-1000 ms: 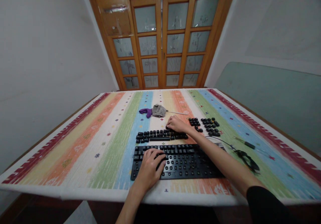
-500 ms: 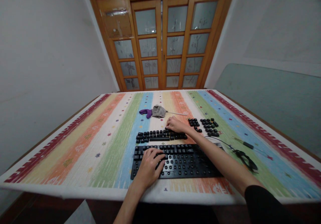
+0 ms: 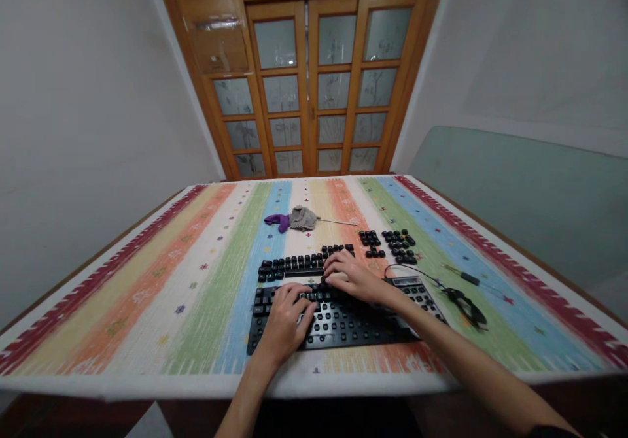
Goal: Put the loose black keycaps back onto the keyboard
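A black keyboard (image 3: 343, 340) lies at the table's near edge. Its far rows carry keycaps, while bare switch stems show over the lower rows and the right-hand block. My left hand (image 3: 287, 317) rests on the keyboard's left part, fingers apart and holding nothing. Over the far rows, my right hand (image 3: 354, 278) has its fingertips pinched on a small dark keycap, mostly hidden by the fingers. Just beyond the keyboard, loose keycaps (image 3: 298, 261) lie in rows with a long space bar (image 3: 304, 272); my right hand covers some of them.
More loose keycaps (image 3: 400, 248) sit in groups at the right. A grey and purple cloth item (image 3: 301, 218) lies farther back beside a thin rod (image 3: 338, 221). Right of the keyboard are a coiled black cable (image 3: 466, 308) and a dark-handled tool (image 3: 470, 278).
My right hand has come back from the loose keycaps to the keyboard's far rows, near my left hand. My left hand stays on the keyboard. The view has shifted slightly.
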The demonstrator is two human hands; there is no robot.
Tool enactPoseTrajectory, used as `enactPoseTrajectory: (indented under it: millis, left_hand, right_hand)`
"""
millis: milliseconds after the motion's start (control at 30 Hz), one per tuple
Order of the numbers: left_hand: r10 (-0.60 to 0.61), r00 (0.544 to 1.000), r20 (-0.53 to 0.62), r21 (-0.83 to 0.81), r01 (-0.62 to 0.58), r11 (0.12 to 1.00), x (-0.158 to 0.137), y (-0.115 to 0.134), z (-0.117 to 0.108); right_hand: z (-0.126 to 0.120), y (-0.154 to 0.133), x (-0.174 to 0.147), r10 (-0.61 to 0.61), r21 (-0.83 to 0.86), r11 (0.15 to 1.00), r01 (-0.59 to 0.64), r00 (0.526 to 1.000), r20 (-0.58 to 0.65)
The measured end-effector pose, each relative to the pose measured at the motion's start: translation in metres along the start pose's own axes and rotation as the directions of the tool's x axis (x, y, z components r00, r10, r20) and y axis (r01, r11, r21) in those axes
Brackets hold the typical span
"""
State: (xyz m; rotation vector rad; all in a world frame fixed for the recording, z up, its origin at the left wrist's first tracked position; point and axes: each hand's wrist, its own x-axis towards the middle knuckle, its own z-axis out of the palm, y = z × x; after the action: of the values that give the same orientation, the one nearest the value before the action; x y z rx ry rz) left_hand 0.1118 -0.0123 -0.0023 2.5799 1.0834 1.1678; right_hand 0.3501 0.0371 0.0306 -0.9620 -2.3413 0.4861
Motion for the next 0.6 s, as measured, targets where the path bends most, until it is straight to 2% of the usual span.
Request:
enactPoseTrajectory:
  millis: [233,600]
  left_hand:
    - [0.020,1.000,0.017,-0.055,-0.019,0.998,0.005,0.005,0.007]
    - [0.004,0.997,0.077,-0.025,-0.002,1.000,0.004,0.007,0.009]
  right_hand:
    - [0.012,-0.020,-0.027,-0.012,-0.053,0.998,0.012,1.000,0.009]
    - [0.026,-0.029,-0.030,-0.107,-0.199,0.975,0.101,0.994,-0.017]
